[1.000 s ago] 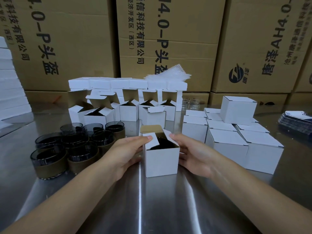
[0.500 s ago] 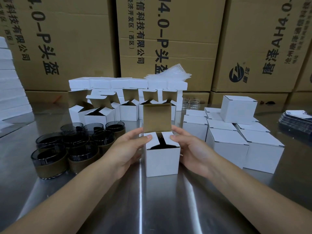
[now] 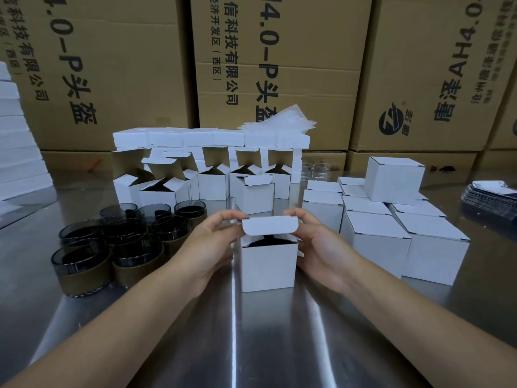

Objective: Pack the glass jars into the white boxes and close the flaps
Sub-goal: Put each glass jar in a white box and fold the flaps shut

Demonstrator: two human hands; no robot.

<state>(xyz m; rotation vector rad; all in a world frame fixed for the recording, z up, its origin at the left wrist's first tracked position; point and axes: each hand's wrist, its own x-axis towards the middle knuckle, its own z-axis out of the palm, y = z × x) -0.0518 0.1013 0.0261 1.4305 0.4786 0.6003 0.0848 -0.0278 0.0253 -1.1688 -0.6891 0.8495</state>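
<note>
On the steel table (image 3: 279,345) the white box (image 3: 268,264) stands between left hand (image 3: 207,247) and right hand (image 3: 321,247), its dark jar (image 3: 265,240) just under the fingertips (image 3: 233,217), which pinch the corners of the lid flap (image 3: 268,226); I reckon uneven pressure would buckle it against the front wall instead of tucking in

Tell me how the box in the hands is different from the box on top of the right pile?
The held box is open: its lid is half folded and something dark shows inside; the top box is shut. The left hand and right hand pinch the held box's lid; nobody touches the top box. Both are white.
</note>
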